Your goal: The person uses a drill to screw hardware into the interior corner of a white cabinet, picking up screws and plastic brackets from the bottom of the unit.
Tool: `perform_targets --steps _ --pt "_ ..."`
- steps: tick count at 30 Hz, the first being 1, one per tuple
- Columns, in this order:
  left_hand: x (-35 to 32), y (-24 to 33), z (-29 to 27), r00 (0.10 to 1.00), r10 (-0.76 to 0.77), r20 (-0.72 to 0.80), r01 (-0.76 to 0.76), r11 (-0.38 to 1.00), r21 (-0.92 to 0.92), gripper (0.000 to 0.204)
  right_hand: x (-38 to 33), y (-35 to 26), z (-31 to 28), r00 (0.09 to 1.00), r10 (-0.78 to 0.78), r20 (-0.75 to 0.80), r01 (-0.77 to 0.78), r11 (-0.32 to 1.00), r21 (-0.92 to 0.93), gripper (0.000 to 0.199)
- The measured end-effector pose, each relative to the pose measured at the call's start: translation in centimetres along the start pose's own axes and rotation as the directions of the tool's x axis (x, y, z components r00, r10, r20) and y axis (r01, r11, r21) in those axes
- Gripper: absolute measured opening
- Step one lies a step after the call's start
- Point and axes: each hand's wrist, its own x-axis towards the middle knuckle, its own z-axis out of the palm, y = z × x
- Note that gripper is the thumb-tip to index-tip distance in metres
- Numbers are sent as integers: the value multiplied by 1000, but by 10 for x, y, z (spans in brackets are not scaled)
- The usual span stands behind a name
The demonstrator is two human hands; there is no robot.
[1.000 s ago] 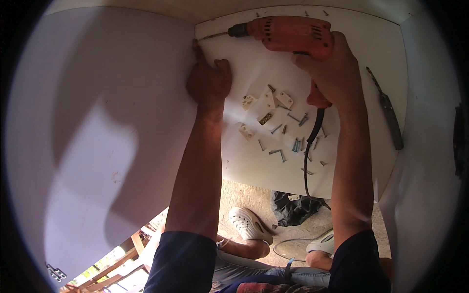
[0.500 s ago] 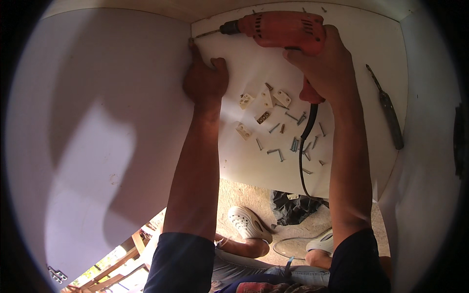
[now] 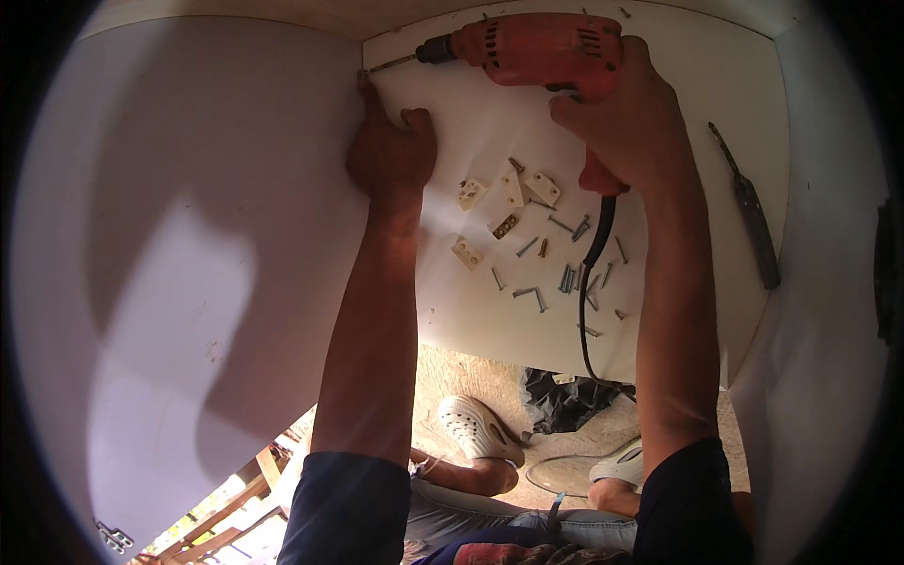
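Loose screws [image 3: 567,278]: scattered on the white panel [image 3: 471,315], three o'clock from mid-view.
Cream brackets [image 3: 543,188]: among them, between twelve and two.
Left hand [image 3: 391,155]: half past eleven; index finger extended, thumb apart, others curled; cannot tell whether they hold anything.
Right hand [image 3: 631,122]: wrapped around the red power drill [image 3: 546,52], half past one.
Small pale piece [image 3: 362,74]: at the left index fingertip, just past eleven.
Drill bit [image 3: 393,63]: pointing nine o'clock, tip beside that piece.
Steady drilling: keep the bit straight, pressure light, fingertip clear.
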Motion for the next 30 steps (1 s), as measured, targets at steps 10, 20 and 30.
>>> perform_targets --steps 10,20,30 --pt "0 1 -2 1000 -12 12 12 1000 7 81 2 5 5 996 -66 -53 66 998 10 63" --pt "0 -3 5 999 28 -33 -29 1000 -9 82 7 4 2 998 -58 -17 58 998 17 61" --pt "0 -2 5 1000 -10 11 10 1000 20 83 7 6 6 995 -89 -47 92 993 76 57"
